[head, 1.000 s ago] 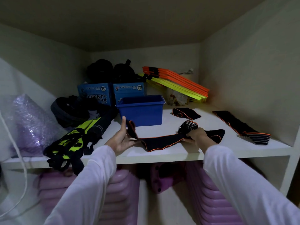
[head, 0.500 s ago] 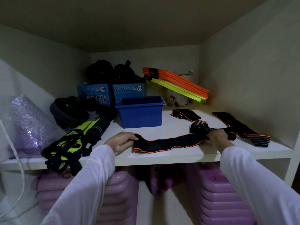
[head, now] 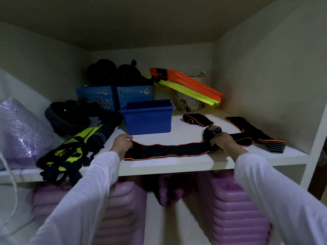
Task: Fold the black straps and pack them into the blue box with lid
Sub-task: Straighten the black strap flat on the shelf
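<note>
Barely started tbh: open blue plastic box (head: 147,117) looks empty with no lid around, long orange-edged black fabric strap (head: 166,150) stretched flat just in front, left hand (head: 122,143) and right hand (head: 223,142) pinching its ends, two more straps unfolded right of the box.

A storage cupboard for sport gear, probably in a home or a small gym. White shelf (head: 177,165) with plain walls on three sides and a low top. At the far side, orange and yellow bars (head: 187,85), black wheels (head: 113,71) on printed blue cartons (head: 134,96). On the left, yellow-black gloves (head: 69,152). Below, stacked purple plastic steps (head: 233,209).
</note>
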